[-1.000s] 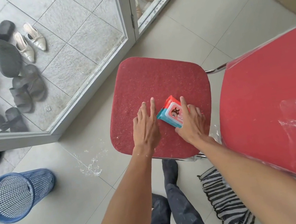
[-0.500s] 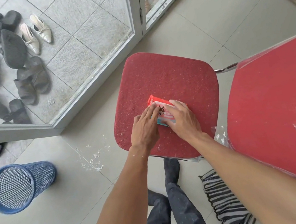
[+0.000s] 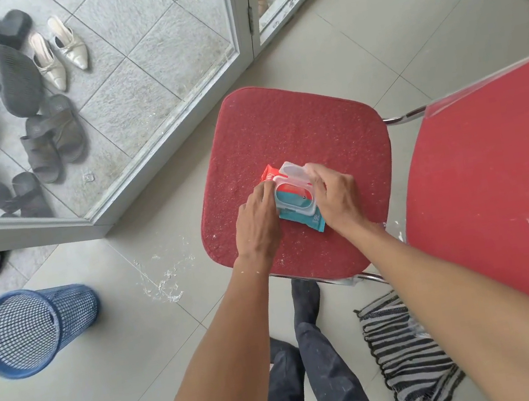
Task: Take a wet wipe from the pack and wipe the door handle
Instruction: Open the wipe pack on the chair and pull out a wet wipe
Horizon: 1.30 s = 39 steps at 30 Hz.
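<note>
A red and teal wet wipe pack (image 3: 294, 197) lies on the red chair seat (image 3: 296, 126). Its clear plastic flip lid (image 3: 293, 171) is lifted, showing the oval opening. My left hand (image 3: 257, 220) presses on the pack's left side with its fingers at the opening. My right hand (image 3: 335, 196) grips the pack's right edge, its fingers on the raised lid. No wipe shows outside the pack. The door handle is out of view; only the glass door's lower frame (image 3: 238, 13) is visible at the top.
A blue mesh bin (image 3: 34, 330) stands on the tiled floor at the left. Several shoes and sandals (image 3: 33, 108) lie outside the glass. The red chair back (image 3: 504, 190) rises at the right, with a striped cloth (image 3: 409, 357) on the floor below. My legs are under the seat.
The pack has been turned over so its lid side faces up, and the flip lid has been lifted. Both hands stayed on the pack.
</note>
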Available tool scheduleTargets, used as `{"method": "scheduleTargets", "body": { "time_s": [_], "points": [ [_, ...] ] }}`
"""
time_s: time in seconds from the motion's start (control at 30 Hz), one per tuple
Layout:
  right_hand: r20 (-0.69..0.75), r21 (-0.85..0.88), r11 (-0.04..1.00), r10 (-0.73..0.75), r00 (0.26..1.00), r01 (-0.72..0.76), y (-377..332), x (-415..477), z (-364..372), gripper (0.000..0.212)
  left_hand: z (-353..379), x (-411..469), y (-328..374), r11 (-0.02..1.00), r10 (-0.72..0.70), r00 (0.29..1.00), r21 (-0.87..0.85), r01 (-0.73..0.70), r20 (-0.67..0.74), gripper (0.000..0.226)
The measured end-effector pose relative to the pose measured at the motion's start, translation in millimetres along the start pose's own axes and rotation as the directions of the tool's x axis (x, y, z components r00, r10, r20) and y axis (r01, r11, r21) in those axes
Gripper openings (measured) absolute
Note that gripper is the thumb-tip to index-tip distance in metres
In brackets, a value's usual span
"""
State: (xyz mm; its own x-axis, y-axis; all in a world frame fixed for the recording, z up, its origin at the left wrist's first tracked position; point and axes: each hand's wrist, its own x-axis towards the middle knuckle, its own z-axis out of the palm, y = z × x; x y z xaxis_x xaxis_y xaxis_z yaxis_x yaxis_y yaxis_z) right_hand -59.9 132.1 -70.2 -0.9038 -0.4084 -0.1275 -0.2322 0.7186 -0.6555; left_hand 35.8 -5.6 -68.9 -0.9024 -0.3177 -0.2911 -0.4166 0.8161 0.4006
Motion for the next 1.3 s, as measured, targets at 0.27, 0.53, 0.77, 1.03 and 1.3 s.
{"method": "scheduleTargets", "body": {
  "time_s": [0.27,0.53,0.77,1.03,1.3],
  "points": [
    [-0.12,-0.005,0.983,0.18,0.976,-0.182,-3,6,7,0.016,9,-7,-3,0.998,0.031,1.0,0.056,-0.031,-0.004,0.061],
    [0.032,-0.155,0.973,0.18,0.983,-0.173,2,-6,16,0.031,11,-3,17,1.0,-0.008,0.992,0.026,0.012,-0.128,0.052],
    [-0.055,-0.059,0.995,0.081,0.995,-0.084,4,-24,11,0.02,21,7,31,0.996,-0.056,0.985,0.053,0.065,-0.16,0.05],
    [-0.072,0.043,0.99,0.134,0.988,-0.131,3,-31,16,0.022,10,12,40,0.986,-0.166,0.969,-0.012,0.167,-0.184,0.031],
    [-0.055,0.01,0.991,0.136,0.989,-0.136,-12,-31,18,0.016,4,11,31,0.903,-0.333,0.905,-0.368,0.224,-0.266,0.017]
  ]
}}
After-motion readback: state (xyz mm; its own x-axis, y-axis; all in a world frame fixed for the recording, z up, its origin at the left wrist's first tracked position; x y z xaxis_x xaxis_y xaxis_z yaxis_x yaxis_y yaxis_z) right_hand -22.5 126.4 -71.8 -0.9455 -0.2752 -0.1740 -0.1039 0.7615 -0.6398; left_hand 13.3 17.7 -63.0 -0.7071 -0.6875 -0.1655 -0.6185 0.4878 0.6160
